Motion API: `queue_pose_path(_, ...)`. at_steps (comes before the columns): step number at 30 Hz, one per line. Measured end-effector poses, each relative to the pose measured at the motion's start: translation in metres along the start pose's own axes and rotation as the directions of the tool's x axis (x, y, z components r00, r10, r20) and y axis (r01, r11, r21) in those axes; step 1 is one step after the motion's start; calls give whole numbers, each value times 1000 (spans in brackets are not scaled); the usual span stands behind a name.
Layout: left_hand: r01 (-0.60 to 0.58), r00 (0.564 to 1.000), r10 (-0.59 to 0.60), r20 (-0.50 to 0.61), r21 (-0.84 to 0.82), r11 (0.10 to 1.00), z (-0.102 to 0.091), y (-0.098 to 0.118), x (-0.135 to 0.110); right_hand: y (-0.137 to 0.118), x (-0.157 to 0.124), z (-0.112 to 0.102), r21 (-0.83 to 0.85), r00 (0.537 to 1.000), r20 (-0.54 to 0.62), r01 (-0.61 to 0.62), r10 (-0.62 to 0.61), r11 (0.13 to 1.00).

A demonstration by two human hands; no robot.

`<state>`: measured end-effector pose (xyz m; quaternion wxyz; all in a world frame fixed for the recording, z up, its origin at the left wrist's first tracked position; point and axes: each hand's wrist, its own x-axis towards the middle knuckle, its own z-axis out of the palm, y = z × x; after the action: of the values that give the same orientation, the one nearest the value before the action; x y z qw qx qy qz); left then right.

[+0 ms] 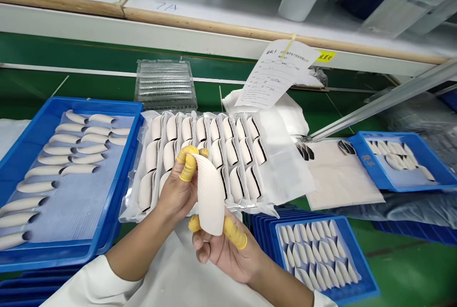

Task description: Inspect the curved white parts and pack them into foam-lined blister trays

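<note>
- Workpiece: a curved, ribbed panel (211, 197), located at the centre of the frame, slightly below the middle, held in front of the clear tray (125, 208).
- Colour: pale cream, with a matt appearance.
- Surface: fine, closely spaced parallel ribs are visible on the side facing the camera.
- Outline: elongated; narrow and bent toward the left at the upper end, broad at the lower end. The right edge bows outward.
- Left hand (181, 187): closed in a pinch on the panel's narrow upper end. Yellow finger covers (188, 170) are fitted.
- Right hand (233, 254): holding the broad lower end, with yellow-covered digits at both of its sides.
- Similar parts: cream panels with dark edges stand in rows in the clear tray; others lie in the blue bin (117, 178) at the left of the frame.
</note>
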<state>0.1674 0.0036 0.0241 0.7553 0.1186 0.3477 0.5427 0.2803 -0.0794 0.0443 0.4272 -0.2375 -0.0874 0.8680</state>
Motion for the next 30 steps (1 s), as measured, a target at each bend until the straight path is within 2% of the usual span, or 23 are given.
queue_pose_path(2, -65, 997, 62, 41, 60, 996, -4, 0, -1, 0, -1, 2, -45, 995, -72, 61, -64, 997)
queue_pose_path(4, -141, 978, 113, 174, 156, 978, -9, 0, -5, 1, -2, 1, -114, 979, -152, 118, -135, 986)
queue_pose_path(6, -204, 939, 116, 324, 252, 946, -15, 0, -10, 1, -4, -1, -202, 955, -207, 172, -214, 964)
queue_pose_path(8, -230, 908, 80, 412, 329, 916, -18, 0, -15, 0, -7, -5, -308, 930, -221, 219, -294, 926)
queue_pose_path(10, -227, 905, 50, 423, 379, 897, -20, -1, -18, -2, -8, -9, -426, 910, -206, 249, -361, 870)
queue_pose_path(14, -244, 944, 107, 311, 445, 861, -19, -1, -19, -9, -11, -14, -642, 880, -183, 231, -438, 732)
queue_pose_path(16, -240, 951, 106, 291, 477, 846, -19, -1, -20, -12, -12, -15, -721, 848, -189, 222, -495, 656)
queue_pose_path(20, -165, 941, -6, 339, 473, 866, -21, -2, -25, -15, -14, -18, -848, 776, -133, 233, -617, 476)
queue_pose_path(25, -29, 922, -110, 372, 349, 937, -17, -2, -26, -18, -18, -22, -962, 738, 38, 208, -674, 174)
queue_pose_path(28, 60, 928, -173, 331, 324, 944, -14, -4, -26, -19, -19, -25, -983, 691, 156, 178, -706, -44)
queue_pose_path(30, 103, 934, -200, 298, 309, 945, -13, -6, -26, -19, -19, -27, -974, 665, 225, 167, -712, -153)
